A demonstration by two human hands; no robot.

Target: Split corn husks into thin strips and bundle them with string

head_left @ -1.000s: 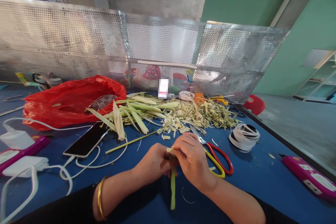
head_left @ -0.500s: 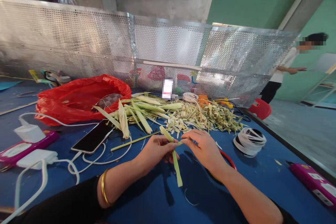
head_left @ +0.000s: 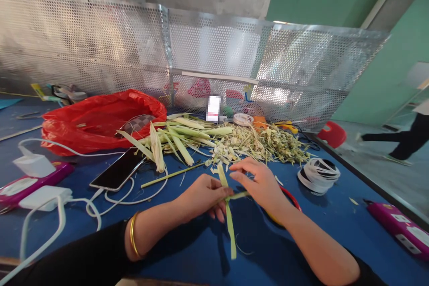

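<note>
My left hand (head_left: pixel 203 195) pinches a long green leaf strip (head_left: pixel 229 228) that hangs down over the blue table (head_left: pixel 335 228). My right hand (head_left: pixel 259 183) is closed on a second short piece of the strip that crosses the first one between my fingers. Both hands hover just above the table, close together. Under my right wrist lie scissors (head_left: pixel 291 196) with red and yellow handles, mostly hidden.
A pile of green stalks and cut leaf scraps (head_left: pixel 234 143) lies behind my hands. A red plastic bag (head_left: pixel 97 120), a phone (head_left: pixel 117 170) on a white cable, a white tape roll (head_left: pixel 318 174) and a pink device (head_left: pixel 398 232) sit around. A perforated metal screen (head_left: pixel 201 62) closes the back.
The strip has been folded so one end now crosses the hanging part. My right hand moved a little up and apart from the left. A person in the background walked to the right.
</note>
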